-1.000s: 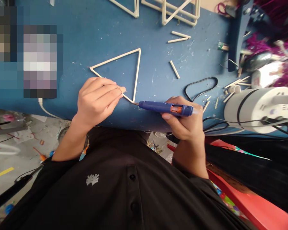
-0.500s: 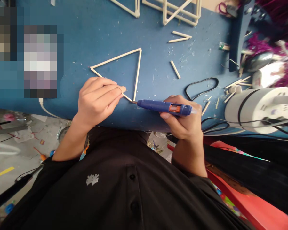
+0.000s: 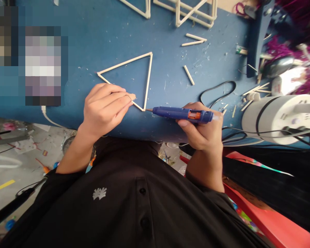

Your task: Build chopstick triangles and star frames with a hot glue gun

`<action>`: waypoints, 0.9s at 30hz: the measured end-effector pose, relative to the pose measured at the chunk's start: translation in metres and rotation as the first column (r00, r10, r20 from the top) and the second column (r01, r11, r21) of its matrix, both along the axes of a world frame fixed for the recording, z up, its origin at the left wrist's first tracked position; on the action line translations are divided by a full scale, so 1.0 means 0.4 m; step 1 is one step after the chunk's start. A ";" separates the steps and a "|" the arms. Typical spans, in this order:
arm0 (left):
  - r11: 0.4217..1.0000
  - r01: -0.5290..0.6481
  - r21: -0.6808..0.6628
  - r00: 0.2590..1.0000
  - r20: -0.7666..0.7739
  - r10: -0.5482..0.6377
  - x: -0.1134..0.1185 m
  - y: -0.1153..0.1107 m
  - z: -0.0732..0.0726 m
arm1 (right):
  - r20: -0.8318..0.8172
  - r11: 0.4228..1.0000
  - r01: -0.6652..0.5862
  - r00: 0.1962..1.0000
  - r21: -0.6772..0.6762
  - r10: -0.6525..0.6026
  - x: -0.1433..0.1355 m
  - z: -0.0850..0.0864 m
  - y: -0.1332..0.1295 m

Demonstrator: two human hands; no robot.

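Note:
A triangle of pale sticks point(image 3: 148, 79) lies flat on the blue table point(image 3: 165, 65). My left hand point(image 3: 107, 106) pinches its lower left side, close to the bottom corner, and covers part of that stick. My right hand point(image 3: 204, 127) is wrapped round a blue glue gun point(image 3: 170, 113) with an orange part in its body. The metal tip of the glue gun points left and sits just right of the triangle's bottom corner. Some of my right fingers are hidden behind the glue gun.
Stick frames point(image 3: 193, 15) stand at the table's far edge. Two short sticks point(image 3: 193, 43) and a single one point(image 3: 188, 75) lie to the right. Beyond are a black cable loop point(image 3: 218, 93) and a white power strip point(image 3: 279, 119). A pixelated object point(image 3: 43, 65) with a white cable is at left.
My right hand has moved slightly to the right with the glue gun, so its tip has drawn back from the triangle's bottom corner. My left hand has stayed in place.

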State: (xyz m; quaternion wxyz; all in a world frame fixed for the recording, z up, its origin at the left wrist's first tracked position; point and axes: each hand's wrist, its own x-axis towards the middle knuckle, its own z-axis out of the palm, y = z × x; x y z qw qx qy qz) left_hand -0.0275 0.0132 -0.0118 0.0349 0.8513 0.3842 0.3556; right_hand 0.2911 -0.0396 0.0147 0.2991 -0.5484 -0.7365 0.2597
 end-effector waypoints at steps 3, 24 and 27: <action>1.000 0.001 -0.024 1.000 -0.008 -0.001 -0.001 0.000 0.000 | 0.006 1.000 0.012 1.000 0.006 -0.012 0.000 -0.004 0.002; 0.880 -0.397 0.261 0.844 0.480 0.238 -0.071 -0.042 -0.003 | -0.124 0.995 -0.075 0.989 0.068 0.083 -0.010 0.011 0.025; 0.813 -0.485 0.323 0.817 0.498 0.290 -0.076 -0.039 0.030 | -0.185 0.961 -0.273 0.944 0.030 0.274 -0.012 0.019 0.035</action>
